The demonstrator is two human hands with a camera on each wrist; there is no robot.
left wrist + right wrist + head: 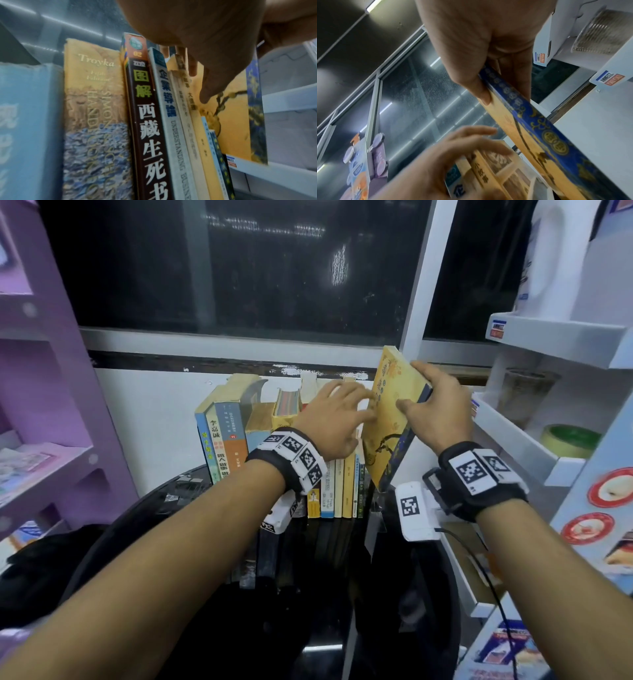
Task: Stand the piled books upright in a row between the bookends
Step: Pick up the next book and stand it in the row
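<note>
A row of upright books [337, 491] stands on the dark table [164, 518] against the wall. At its right end a yellow book with a blue spine [383, 446] leans tilted, its bottom corner down beside the last thin books. My right hand [438, 405] grips its upper spine edge, thumb on the cover. My left hand [337, 412] lies with fingers spread over the tops of the row, fingertips touching the yellow cover. The left wrist view shows my left hand's fingers [211, 75] on the thin books beside the yellow book [235, 128]. In the right wrist view my right hand [479, 54] pinches that book [530, 121]. I cannot make out the bookends.
A white shelf unit [524, 440] stands close on the right, holding a tape roll [570, 440] and a glass jar [524, 395]. A purple shelf [51, 405] is at the left. A dark window [239, 268] runs behind the books.
</note>
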